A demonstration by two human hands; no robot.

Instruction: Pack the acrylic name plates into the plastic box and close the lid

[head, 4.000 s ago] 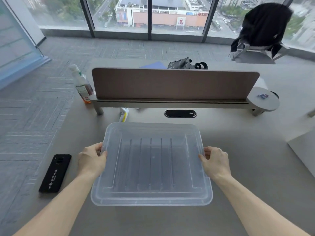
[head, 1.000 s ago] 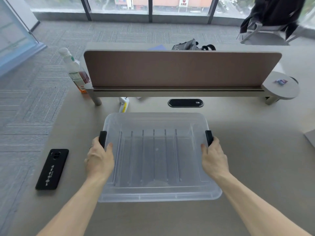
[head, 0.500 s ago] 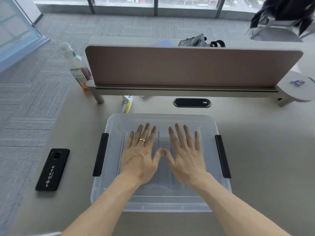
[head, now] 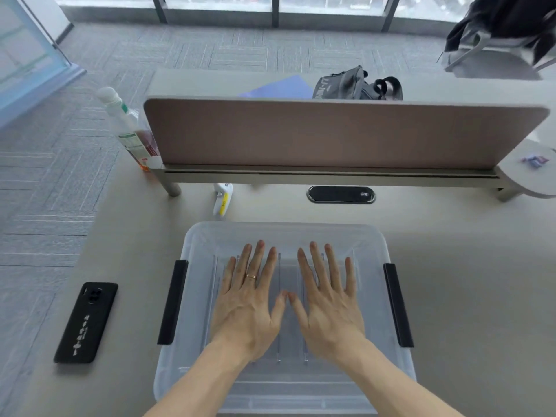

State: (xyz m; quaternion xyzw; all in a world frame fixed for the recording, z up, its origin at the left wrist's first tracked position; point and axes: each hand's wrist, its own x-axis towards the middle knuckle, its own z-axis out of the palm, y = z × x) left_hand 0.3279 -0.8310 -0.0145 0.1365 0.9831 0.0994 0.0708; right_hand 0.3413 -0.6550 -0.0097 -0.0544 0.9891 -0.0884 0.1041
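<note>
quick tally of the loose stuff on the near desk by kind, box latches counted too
plastic box with lid: 1
black latches: 2
black phone: 1
bottle: 1
small white and yellow item: 1
Total: 6

Grey-beige counter [head: 466, 281]. Clear plastic box [head: 373, 245], lid on, sits mid-counter toward the near edge, black latches on its L & R sides. Black phone [head: 85, 322] lies face-down near the L edge, well apart from the box. Small white/yellow item [head: 223, 199] just beyond the box's far L corner. Bottle [head: 131, 130] at the far L edge beside the divider screen [head: 331, 133]. Oval cable port [head: 341, 194] w/ dark cover set into the counter below the screen.
</note>
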